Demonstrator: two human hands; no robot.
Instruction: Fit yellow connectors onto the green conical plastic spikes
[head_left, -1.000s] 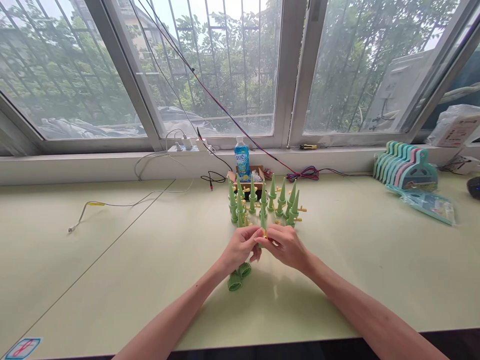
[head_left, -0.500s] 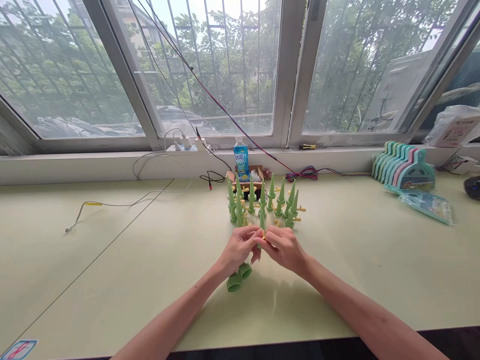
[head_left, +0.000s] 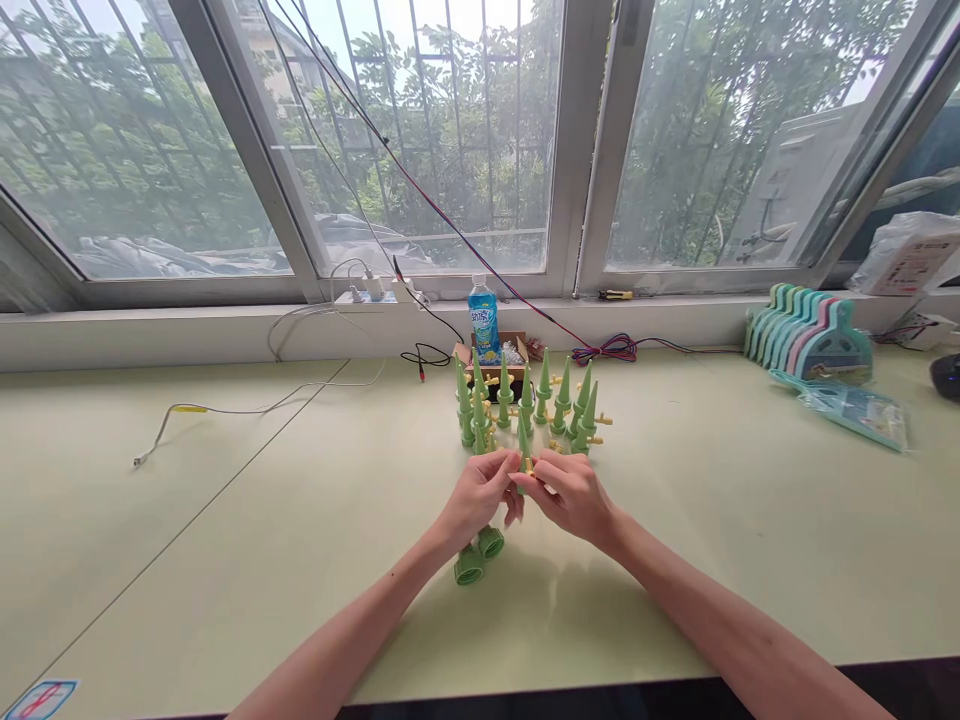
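Pointing upward between my hands is a green plant watering spike (head_left: pixel 523 438) with a small yellow valve (head_left: pixel 529 466) on its side. My left hand (head_left: pixel 480 490) is closed round the spike's lower part, which the fingers mostly hide. The thumb and forefinger of my right hand (head_left: pixel 574 492) pinch at the yellow valve. Just beyond my hands stand several similar green spikes (head_left: pixel 563 400), tips up, with yellow valves sticking out sideways. Two more green pieces with open threaded ends (head_left: pixel 469 571) lie below my left wrist.
Behind the spikes, a bottle of blue liquid (head_left: pixel 484 322) stands by a small cardboard box (head_left: pixel 514 374). Coiled cables (head_left: pixel 611 348) and a white cable (head_left: pixel 225 408) lie on the pale green table (head_left: pixel 750 560). Pastel plastic dustpan-like pieces (head_left: pixel 810 335) stand in a row at right.
My right fingers have shifted slightly at the valve, and more of its yellow part shows, pointing upward. Both hands stay in almost the same place; the spikes behind have not moved.
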